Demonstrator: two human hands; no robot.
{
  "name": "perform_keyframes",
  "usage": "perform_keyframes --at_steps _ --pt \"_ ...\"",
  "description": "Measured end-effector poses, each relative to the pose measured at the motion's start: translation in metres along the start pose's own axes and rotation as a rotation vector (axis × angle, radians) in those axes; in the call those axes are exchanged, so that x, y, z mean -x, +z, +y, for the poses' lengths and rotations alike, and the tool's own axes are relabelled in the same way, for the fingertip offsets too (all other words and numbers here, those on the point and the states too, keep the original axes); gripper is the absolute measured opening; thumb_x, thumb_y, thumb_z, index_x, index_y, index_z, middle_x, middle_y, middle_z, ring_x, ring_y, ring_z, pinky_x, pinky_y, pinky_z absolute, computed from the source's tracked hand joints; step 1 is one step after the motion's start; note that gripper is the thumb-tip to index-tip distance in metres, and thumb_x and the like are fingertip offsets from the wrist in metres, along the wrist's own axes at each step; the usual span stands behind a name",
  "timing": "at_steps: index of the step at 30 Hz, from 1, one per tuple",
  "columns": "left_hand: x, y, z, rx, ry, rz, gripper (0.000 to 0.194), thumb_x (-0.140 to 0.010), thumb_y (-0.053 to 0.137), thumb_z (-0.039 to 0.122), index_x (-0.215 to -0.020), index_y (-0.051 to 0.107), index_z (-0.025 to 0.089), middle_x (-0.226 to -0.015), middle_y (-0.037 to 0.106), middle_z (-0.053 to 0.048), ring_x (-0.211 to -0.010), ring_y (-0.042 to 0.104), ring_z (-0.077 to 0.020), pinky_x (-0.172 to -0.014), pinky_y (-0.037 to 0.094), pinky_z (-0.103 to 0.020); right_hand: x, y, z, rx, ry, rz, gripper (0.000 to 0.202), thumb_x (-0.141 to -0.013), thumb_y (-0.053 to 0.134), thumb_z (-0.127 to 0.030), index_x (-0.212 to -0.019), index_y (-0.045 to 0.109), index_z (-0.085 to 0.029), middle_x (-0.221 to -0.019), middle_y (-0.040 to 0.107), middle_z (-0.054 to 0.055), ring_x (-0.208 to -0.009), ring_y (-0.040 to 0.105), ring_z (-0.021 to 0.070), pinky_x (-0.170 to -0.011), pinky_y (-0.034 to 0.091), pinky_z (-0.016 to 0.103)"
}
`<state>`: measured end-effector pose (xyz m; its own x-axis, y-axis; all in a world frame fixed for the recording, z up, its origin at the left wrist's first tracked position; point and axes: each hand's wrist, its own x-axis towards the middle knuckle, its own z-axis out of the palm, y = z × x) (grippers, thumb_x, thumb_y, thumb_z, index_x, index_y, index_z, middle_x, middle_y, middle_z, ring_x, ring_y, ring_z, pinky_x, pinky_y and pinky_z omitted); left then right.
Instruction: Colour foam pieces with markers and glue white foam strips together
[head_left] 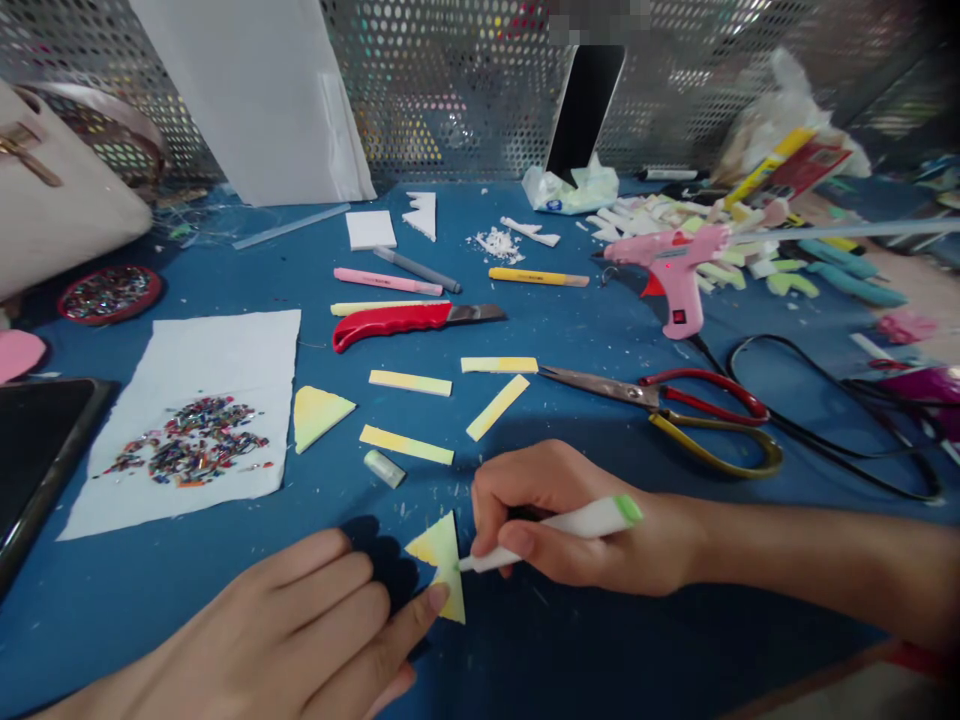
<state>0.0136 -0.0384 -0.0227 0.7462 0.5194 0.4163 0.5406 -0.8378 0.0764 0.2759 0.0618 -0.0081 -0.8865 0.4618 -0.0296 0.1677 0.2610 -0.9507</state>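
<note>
My right hand (570, 530) is closed around a white marker with a green end (585, 521). The marker's tip touches the right edge of a small notched piece (448, 545), coloured pale green and yellow, flat on the table. My left hand (315, 620) has its index finger stretched out, pressing the lower part of this piece down; its thumb is mostly hidden. Just above lies a short pale green cap (385, 468). Beyond it are several yellow-green strips (406, 445) and a rounded wedge (319, 415) in the same colours.
Scissors (652, 395), a red-handled cutter (405, 322), pink (386, 281) and yellow (536, 277) markers lie farther back. A pink glue gun (679, 265) with a black cord stands right. Beads (202, 440) lie on white paper (225, 345) at left, near a dark tablet-like device (45, 450).
</note>
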Motion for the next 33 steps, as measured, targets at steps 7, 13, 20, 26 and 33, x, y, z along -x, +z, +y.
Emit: perform_keyframes --at_steps 7,13,20,26,33 --pt "0.010 0.003 0.000 -0.013 0.008 -0.018 0.026 -0.102 0.052 0.016 -0.123 0.069 0.017 -0.082 0.067 0.001 -0.078 0.063 -0.0134 -0.088 0.049 -0.032 0.001 0.000 0.001 0.010 -0.008 -0.015 0.031 -0.103 0.048 -0.040 -0.090 0.061 -0.015 -0.078 0.061 0.001 -0.067 0.054 0.0101 -0.063 0.040 0.022" --pt "0.013 0.004 0.000 -0.001 0.000 -0.029 0.027 -0.101 0.055 0.017 -0.124 0.068 0.017 -0.084 0.068 0.000 -0.080 0.064 -0.0140 -0.091 0.049 -0.033 0.000 0.000 -0.001 0.004 -0.013 -0.013 0.033 -0.102 0.049 -0.041 -0.088 0.061 -0.014 -0.078 0.063 0.002 -0.068 0.055 0.0103 -0.063 0.041 0.022" --pt "0.016 0.005 0.000 -0.011 0.003 -0.027 0.028 -0.101 0.056 0.020 -0.127 0.066 0.017 -0.085 0.068 0.000 -0.079 0.064 -0.0134 -0.091 0.050 -0.033 0.000 0.000 0.000 0.010 0.001 -0.027 0.034 -0.103 0.047 -0.043 -0.090 0.061 -0.015 -0.080 0.063 0.002 -0.070 0.056 0.0108 -0.064 0.041 0.022" --pt "0.017 0.006 0.000 0.000 -0.001 -0.042 0.028 -0.101 0.056 0.020 -0.126 0.067 0.018 -0.086 0.069 0.000 -0.081 0.064 -0.0142 -0.092 0.050 -0.034 -0.001 -0.001 0.000 -0.018 -0.012 -0.053 0.039 -0.103 0.047 -0.047 -0.088 0.062 -0.014 -0.079 0.065 0.003 -0.070 0.057 0.0113 -0.064 0.042 0.022" --pt "0.014 0.005 0.000 -0.006 0.012 -0.017 0.024 -0.100 0.056 0.017 -0.120 0.070 0.017 -0.085 0.068 0.000 -0.080 0.063 -0.0138 -0.092 0.049 -0.033 -0.002 -0.002 0.000 -0.028 0.000 -0.057 0.034 -0.103 0.050 -0.043 -0.090 0.063 -0.014 -0.082 0.066 0.003 -0.072 0.058 0.0113 -0.067 0.042 0.022"
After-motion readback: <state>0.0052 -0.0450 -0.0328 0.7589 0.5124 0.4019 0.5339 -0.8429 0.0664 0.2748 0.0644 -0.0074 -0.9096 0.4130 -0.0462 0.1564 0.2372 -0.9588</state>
